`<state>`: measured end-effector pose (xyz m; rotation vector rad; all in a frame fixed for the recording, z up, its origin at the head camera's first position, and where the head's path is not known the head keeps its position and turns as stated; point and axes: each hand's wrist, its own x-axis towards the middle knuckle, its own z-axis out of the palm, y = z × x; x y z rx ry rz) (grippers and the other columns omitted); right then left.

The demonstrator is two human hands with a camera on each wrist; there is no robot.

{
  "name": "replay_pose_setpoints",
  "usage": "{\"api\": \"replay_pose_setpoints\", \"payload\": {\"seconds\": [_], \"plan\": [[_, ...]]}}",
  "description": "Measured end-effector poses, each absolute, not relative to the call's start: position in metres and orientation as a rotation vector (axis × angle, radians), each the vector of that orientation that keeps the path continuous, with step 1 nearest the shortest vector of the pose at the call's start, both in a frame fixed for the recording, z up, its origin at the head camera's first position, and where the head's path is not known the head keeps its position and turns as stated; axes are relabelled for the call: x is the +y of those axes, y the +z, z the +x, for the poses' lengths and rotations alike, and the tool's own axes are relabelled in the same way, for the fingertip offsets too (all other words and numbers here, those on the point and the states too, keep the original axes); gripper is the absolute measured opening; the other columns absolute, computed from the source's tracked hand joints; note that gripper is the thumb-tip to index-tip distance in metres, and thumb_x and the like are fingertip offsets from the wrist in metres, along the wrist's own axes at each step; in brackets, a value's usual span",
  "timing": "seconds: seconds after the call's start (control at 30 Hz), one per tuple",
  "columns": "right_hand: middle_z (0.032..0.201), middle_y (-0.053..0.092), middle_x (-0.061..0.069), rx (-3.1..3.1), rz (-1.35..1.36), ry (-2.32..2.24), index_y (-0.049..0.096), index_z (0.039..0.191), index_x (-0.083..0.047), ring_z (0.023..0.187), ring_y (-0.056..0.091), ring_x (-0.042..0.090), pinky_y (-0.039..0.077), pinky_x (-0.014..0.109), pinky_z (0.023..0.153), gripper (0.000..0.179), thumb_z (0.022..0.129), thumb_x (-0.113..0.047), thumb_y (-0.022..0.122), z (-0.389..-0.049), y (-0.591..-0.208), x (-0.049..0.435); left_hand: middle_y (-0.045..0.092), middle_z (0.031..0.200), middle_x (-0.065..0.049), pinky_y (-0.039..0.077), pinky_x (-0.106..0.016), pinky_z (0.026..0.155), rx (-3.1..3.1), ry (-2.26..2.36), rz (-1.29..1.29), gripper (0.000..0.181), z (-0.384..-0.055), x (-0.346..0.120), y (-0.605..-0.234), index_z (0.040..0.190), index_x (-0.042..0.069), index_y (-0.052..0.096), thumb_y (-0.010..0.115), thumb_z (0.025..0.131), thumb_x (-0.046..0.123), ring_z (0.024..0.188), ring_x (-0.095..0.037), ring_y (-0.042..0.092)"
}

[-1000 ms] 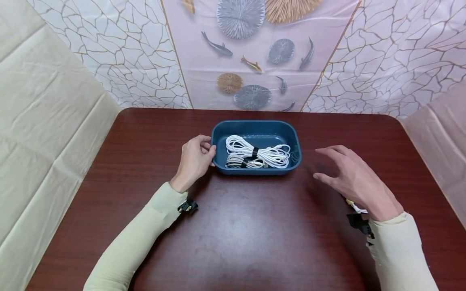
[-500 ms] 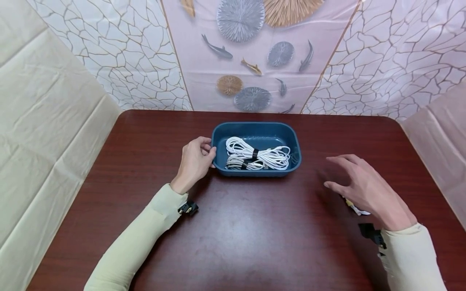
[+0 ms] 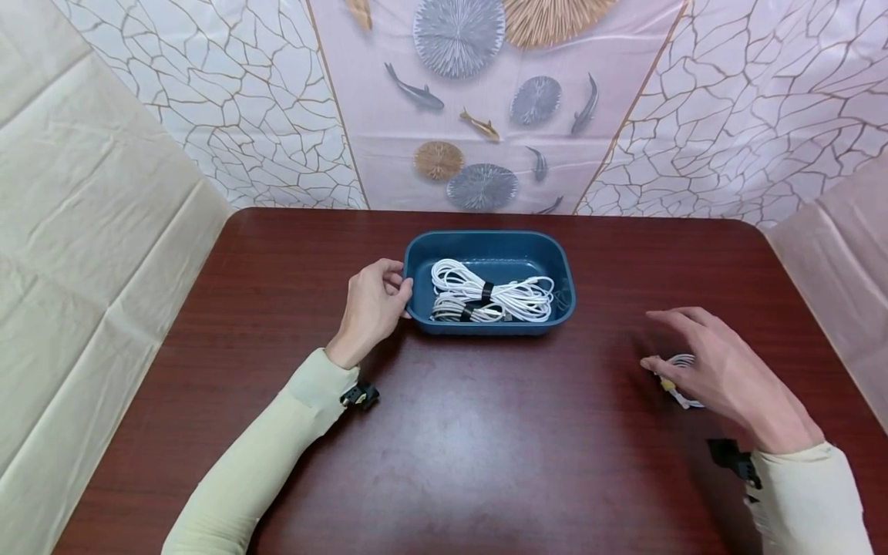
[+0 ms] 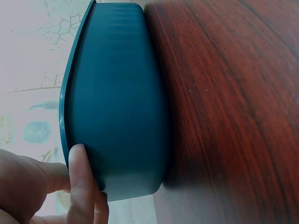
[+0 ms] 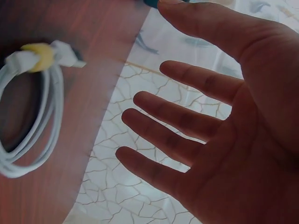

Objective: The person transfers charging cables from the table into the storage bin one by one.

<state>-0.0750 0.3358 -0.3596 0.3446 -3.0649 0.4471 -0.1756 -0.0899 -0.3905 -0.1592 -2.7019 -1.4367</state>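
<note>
My left hand (image 3: 370,308) pinches the rim at the left end of a dark blue tub (image 3: 489,327). One fingertip lies against the tub's outer wall (image 4: 117,102) in the left wrist view. Inside, a bundle of white cable (image 3: 523,297) with a black strap lies over a greyer cable bundle (image 3: 451,308), also strapped in black. My right hand (image 3: 728,378) hovers over the table at the right, fingers spread with nothing in them. Partly hidden below it is a coiled white cable (image 5: 53,107) with a yellow tie (image 5: 39,57) by its plugs.
Everything stands on a dark reddish-brown wooden table (image 3: 451,447). Behind it hangs a patterned cloth (image 3: 479,116) with fish and round leaf shapes. A pale cloth (image 3: 83,270) closes off the left side, and another runs along the right.
My right hand has moved away from the tub, right and towards me, and now overlaps the coiled cable. The left hand keeps its hold and the tub has stayed in place.
</note>
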Motion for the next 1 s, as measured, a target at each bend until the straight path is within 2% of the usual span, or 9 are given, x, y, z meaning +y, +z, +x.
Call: {"api": "replay_pose_setpoints", "payload": {"seconds": [0.23,0.47,1.0], "plan": [[0.131,0.056,0.026,-3.041,0.375,0.441,0.059,0.133,0.001,0.121,0.051,0.043,0.045,0.056,0.095,0.064,0.08,-0.022,0.086,-0.069,-0.37,0.35,0.07,0.097,-0.014,0.062,-0.024,0.057,-2.697,-1.437,-0.162,0.032,-0.176,-0.089,-0.391,0.126,-0.004,0.064,0.066,0.098,0.012,0.056,-0.013,0.068],[0.133,0.053,0.027,-3.101,0.346,0.447,0.056,0.137,0.0,0.122,0.05,0.045,0.044,0.058,0.094,0.071,0.079,-0.027,0.088,-0.062,-0.379,0.361,0.069,0.097,-0.015,0.061,-0.024,0.055,-2.681,-1.475,-0.166,0.033,-0.176,-0.089,-0.392,0.127,-0.005,0.063,0.066,0.098,0.011,0.056,-0.014,0.067],[0.127,0.055,0.031,-3.109,0.3,0.435,0.058,0.133,0.0,0.116,0.052,0.048,0.046,0.062,0.089,0.071,0.074,-0.025,0.091,-0.054,-0.394,0.372,0.07,0.096,-0.014,0.062,-0.025,0.058,-2.694,-1.44,-0.16,0.032,-0.176,-0.09,-0.39,0.126,-0.004,0.064,0.066,0.098,0.013,0.056,-0.014,0.068]]}}
